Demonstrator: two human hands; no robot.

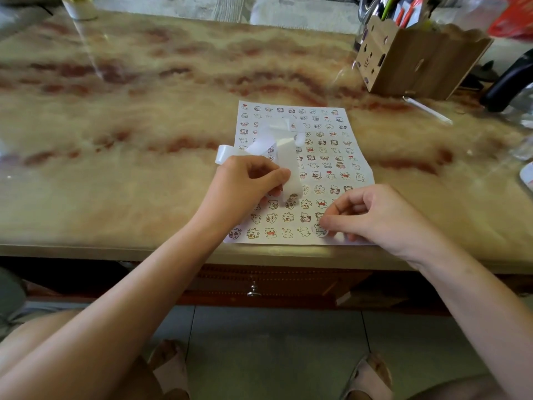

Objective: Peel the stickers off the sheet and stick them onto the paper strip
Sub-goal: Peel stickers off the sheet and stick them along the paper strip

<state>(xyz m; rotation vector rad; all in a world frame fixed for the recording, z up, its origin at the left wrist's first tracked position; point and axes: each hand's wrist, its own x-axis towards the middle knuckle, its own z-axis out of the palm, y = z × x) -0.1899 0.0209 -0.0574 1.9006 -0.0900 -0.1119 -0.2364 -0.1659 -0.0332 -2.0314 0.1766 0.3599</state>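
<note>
Stickers (pixel 320 229), small cartoon bears, fill a flat sheet (pixel 331 157) on the glossy marbled table (pixel 144 125). Right hand (pixel 375 215) pinches one; left hand (pixel 248 183) grips the curling white paper strip (pixel 291 171).

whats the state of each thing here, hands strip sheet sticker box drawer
sticker sheet, flat on the table, mostly full
paper strip, curled, looping over the sticker sheet
left hand, holds the paper strip
right hand, pinches a sticker in the bottom row
pen box, upright, holding pens
drawer, closed

cardboard pen holder (pixel 415 62) on marble table (pixel 144 116)
</note>
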